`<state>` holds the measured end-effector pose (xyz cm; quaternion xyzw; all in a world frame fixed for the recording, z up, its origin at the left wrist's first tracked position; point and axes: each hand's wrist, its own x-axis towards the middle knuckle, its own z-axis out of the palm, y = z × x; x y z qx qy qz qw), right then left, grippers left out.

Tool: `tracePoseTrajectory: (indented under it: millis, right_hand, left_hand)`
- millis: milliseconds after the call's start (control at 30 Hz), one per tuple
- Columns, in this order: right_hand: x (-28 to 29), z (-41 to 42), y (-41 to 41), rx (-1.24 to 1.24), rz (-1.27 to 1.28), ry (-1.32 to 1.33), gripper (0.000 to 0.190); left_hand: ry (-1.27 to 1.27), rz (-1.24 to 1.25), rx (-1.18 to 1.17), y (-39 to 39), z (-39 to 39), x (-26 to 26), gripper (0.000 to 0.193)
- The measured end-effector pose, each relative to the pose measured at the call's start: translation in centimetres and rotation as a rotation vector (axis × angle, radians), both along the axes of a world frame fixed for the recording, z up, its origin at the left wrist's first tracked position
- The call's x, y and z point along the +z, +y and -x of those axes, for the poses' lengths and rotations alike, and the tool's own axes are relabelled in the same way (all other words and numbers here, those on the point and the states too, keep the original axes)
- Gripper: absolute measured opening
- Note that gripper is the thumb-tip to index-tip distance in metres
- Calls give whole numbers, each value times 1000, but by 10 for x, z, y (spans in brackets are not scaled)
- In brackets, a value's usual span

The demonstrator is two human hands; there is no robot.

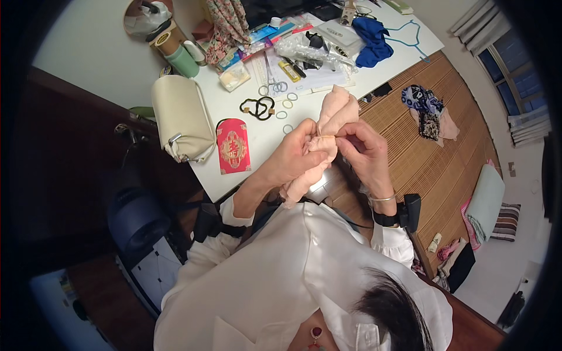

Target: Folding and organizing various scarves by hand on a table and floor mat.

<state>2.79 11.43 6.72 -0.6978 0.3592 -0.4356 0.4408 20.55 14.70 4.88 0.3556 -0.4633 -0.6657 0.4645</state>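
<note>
A bunched length of pale pink cloth [337, 109] is held up above the near edge of the white desk. My left hand [292, 153] is closed around its gathered middle, with the lower end hanging below the palm. At the cinched waist of the cloth, a thin yellowish elastic band [326, 136] runs round it, pinched by the fingertips of my right hand [364, 147]. Several small pastel elastic bands [281, 115] lie on the desk to the left of the cloth, near two black hair ties [258, 108].
A red envelope [234, 147] and a cream bag [182, 118] lie at the desk's left. Scissors [273, 81], a yellow bottle [289, 71], plastic packaging [307, 50] and blue cloth [373, 41] crowd farther back. Patterned fabric [423, 109] lies on the slatted mat to the right.
</note>
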Motion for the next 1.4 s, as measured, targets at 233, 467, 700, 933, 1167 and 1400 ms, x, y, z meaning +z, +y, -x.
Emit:
tracePoseTrajectory:
  millis: [233, 467, 700, 933, 1167, 1400]
  right_hand:
    - [5, 2, -5, 47, 236, 176, 11]
    - [2, 24, -5, 272, -348, -67, 10]
    - [1, 9, 6, 28, 258, 225, 17]
    - [5, -7, 13, -160, 807, 333, 24]
    - [-9, -5, 11, -95, 849, 366, 25]
    - [-5, 0, 8, -194, 573, 262, 20]
  left_hand:
    - [-205, 85, -17, -2, -4, -6, 25]
    - [-233, 132, 46, -2, -2, -6, 23]
    - [-120, 18, 161, -4, 6, 0, 22]
    - [-482, 219, 294, -4, 13, 1, 21]
    - [-419, 354, 374, -10, 8, -8, 21]
    - [88, 79, 227, -10, 17, -2, 23]
